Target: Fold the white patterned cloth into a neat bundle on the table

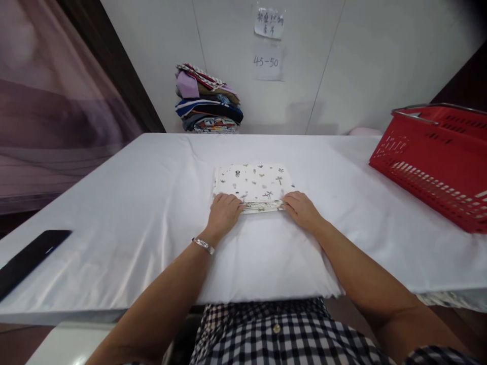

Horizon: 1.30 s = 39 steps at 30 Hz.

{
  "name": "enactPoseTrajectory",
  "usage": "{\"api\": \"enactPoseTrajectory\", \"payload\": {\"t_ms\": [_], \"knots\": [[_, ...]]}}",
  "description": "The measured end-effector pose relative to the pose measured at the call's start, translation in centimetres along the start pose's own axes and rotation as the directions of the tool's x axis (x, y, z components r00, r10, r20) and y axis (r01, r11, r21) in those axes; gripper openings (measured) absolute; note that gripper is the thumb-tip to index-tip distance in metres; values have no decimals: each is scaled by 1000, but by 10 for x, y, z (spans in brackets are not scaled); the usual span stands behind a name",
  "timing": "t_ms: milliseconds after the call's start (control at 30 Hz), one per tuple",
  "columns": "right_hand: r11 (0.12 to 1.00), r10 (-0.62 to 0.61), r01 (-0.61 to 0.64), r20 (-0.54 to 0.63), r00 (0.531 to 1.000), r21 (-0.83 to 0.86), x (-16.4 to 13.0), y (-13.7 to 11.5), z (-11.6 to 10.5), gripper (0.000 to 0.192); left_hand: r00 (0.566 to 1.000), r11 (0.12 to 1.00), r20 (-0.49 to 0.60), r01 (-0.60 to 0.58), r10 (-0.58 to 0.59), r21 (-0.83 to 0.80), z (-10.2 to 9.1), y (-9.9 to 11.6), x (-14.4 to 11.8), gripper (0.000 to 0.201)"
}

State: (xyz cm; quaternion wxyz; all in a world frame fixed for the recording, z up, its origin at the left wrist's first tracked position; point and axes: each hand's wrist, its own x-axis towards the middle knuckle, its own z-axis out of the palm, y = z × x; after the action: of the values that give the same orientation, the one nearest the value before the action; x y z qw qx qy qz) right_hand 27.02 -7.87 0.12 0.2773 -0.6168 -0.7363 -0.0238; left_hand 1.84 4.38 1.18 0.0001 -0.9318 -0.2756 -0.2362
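Head view shows a folded printed cloth (pixel 254 185) lying flat near the middle of the white-covered table (pixel 114 213), squared up with the table edge. Its long axis runs left to right, and its stacked, layered edge faces the person. The left hand (pixel 224 210) rests on the near left corner, fingers curled over the layered edge in a narrow grip on the cloth. The right hand (pixel 302 208) rests on the near right corner in the same manner, fingertips pinching the edge. A bracelet (pixel 203 245) sits on the left wrist. A red basket (pixel 437 162) stands at the right, a pile of folded fabrics (pixel 207 101) lies against the wall, and a dark flat device (pixel 30 256) lies at the left edge.
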Motion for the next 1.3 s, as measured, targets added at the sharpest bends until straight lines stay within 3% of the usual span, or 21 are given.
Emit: {"api": "enactPoseTrajectory", "payload": {"t_ms": [167,300,433,800,1000,1300], "knots": [[1000,0,-1,54,999,22,-2,0,-5,24,1000,997,27,-5,7,-79,2,-3,-5,27],[1000,-6,6,70,998,4,-2,0,-5,28,999,998,51,6,-3,-58,3,-4,-6,36],[1000,0,0,61,998,-4,-1,2,-3,25,999,999,42,10,-9,-43,6,-4,-5,31],[994,31,-46,-149,988,-95,4,3,5,24,999,1000,-38,-5,5,2,6,-2,3,27],[998,-20,18,-43,999,-54,4,7,6,22,999,999,11,-45,45,18,8,1,1,21],[1000,-9,10,10,1000,-30,1,5,-2,25,998,1000,-58,-24,25,17,8,-1,-6,23]]}}
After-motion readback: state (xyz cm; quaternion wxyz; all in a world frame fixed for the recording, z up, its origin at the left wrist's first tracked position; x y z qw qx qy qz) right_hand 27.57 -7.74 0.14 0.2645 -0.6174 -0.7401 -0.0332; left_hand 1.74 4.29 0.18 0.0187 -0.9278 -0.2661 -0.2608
